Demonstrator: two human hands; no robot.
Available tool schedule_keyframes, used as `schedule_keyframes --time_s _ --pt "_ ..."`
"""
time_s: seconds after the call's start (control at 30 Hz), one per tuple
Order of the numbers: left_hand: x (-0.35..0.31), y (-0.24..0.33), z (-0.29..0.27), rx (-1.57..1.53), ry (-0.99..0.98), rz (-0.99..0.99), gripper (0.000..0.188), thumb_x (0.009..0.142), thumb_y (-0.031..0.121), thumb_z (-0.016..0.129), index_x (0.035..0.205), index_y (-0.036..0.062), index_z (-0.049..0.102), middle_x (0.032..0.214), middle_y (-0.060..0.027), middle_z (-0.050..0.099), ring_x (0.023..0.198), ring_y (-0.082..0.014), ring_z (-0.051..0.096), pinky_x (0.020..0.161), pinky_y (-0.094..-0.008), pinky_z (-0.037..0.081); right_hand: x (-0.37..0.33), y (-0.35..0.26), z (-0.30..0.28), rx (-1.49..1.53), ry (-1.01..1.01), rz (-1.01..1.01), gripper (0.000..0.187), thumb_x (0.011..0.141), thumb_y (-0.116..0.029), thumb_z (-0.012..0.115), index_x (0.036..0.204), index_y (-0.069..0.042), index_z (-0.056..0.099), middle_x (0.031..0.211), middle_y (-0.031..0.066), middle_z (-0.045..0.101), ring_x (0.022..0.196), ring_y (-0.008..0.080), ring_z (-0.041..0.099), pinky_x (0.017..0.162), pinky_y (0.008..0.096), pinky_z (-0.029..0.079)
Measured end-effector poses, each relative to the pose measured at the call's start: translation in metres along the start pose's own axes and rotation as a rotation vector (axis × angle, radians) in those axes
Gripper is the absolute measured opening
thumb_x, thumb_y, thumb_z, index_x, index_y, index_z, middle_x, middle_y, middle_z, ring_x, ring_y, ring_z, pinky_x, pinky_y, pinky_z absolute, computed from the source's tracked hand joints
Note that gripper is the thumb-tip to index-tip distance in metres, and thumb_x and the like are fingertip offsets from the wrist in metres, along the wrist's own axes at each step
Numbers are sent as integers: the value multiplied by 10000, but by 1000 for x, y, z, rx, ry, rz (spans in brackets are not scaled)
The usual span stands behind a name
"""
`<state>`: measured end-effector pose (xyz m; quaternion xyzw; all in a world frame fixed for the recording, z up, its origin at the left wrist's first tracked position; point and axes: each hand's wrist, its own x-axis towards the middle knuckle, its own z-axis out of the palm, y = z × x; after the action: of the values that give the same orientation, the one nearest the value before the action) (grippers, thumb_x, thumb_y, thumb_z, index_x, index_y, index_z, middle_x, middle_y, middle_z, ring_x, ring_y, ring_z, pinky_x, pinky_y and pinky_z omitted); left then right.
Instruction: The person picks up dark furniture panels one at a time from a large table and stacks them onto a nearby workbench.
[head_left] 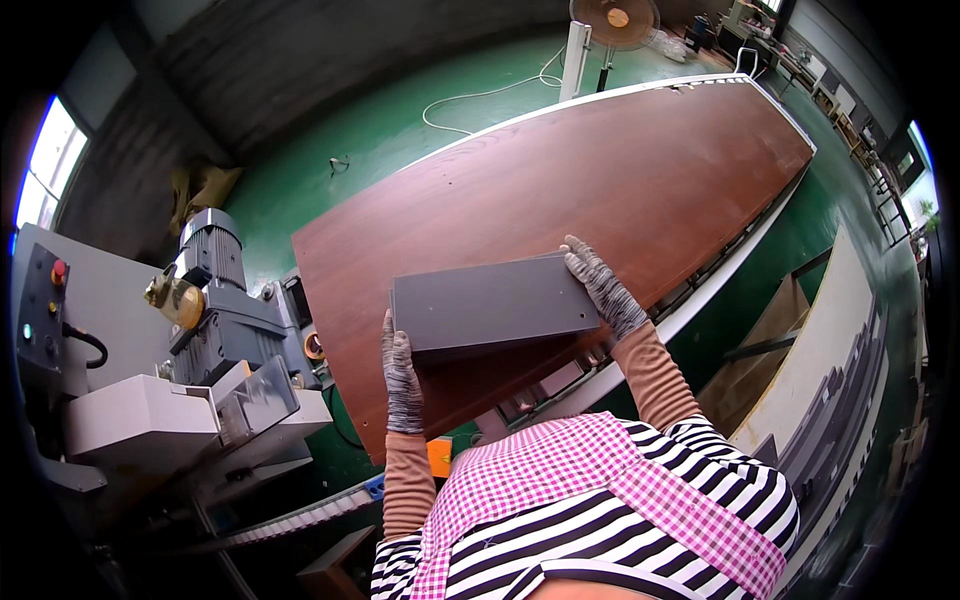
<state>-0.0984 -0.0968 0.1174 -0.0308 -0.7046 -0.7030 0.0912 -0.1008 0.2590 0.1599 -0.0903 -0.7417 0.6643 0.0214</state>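
Between my two gloved hands is a stack of dark grey rectangular panels [490,305], lying above the reddish-brown wooden tabletop [560,190]. My left hand [402,375] is closed on the stack's left end, fingers along the edge. At the far right corner, my right hand [603,285] grips the other end, its fingertips over the edge. The panels' edges are slightly offset from each other, and small holes show in the top one. Whether the stack rests on the wood or is held just above it, I cannot tell.
To the left stands a machine with a grey motor [213,250] and a control box [42,305] with a red button. A fan [615,20] is beyond the table. At right, several dark grey strips [825,420] lie on a pale board [835,320]. A white cable [470,97] crosses the green floor.
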Motion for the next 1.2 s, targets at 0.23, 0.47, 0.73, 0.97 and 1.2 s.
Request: schedule_keyframes --time_s 0.23,0.47,0.73,0.97,1.2 --pt "-14 45 20 -322 -136 -76 598 932 301 409 1437 15 268 1414 -114 373 1298 -209 337 1107 -351 209 24 17 -7 -327 -126 -153 440 1002 -273 348 1354 -15 409 1374 149 433 1307 244 377 1108 329 269" --pt "-15 26 6 -364 -92 -64 659 898 248 505 1458 34 230 1208 -40 402 1091 -114 369 964 -258 295 20 -2 6 -222 -118 -119 428 988 -305 421 1297 -18 495 1285 76 523 1191 165 467 1042 298 341" --pt "-18 10 8 -485 -110 -198 707 902 279 545 1469 50 190 1477 -90 264 1300 -179 325 1101 -320 222 -4 -1 10 583 -175 236 454 947 -348 493 1255 -16 519 1209 97 571 1086 199 552 941 335 451" --pt "-12 2 12 -402 -119 -253 722 908 325 536 1471 51 178 1491 -99 248 1330 -197 300 1084 -321 257 0 3 5 552 -242 247 497 877 -412 581 1200 -36 547 1134 96 595 1001 219 581 863 362 498" --pt "-8 10 4 -268 -226 -322 763 912 381 525 1482 65 129 1501 -106 222 1372 -208 230 1102 -333 214 -4 7 -3 582 -211 272 505 866 -407 598 1205 -39 534 1103 94 596 976 227 586 827 367 510"
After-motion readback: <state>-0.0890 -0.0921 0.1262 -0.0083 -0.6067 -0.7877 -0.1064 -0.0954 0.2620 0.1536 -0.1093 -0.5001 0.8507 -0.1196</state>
